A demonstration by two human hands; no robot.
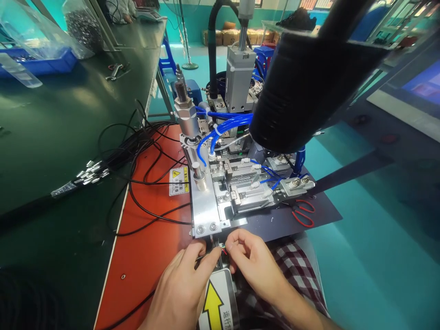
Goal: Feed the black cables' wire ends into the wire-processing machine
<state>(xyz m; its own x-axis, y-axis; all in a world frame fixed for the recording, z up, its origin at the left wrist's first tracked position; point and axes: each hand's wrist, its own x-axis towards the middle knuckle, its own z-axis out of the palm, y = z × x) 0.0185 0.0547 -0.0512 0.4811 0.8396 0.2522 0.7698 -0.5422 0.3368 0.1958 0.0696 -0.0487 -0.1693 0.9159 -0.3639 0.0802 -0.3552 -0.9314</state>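
My left hand is closed around a black cable, with thumb and forefinger pinched near its stripped end. Thin coloured wires, red and green among them, stick out from that end between my hands. My right hand pinches at these wires with its thumb and forefinger; the exact contact is too small to make out. Both hands are just in front of a metal plate of the machine. Under them lies a white label with a yellow arrow.
Left of the machine, an orange-red panel carries loops of black cable. Cables with bundled metal ends lie on the dark green table. Red-handled scissors rest at the right. A black nozzle hangs above.
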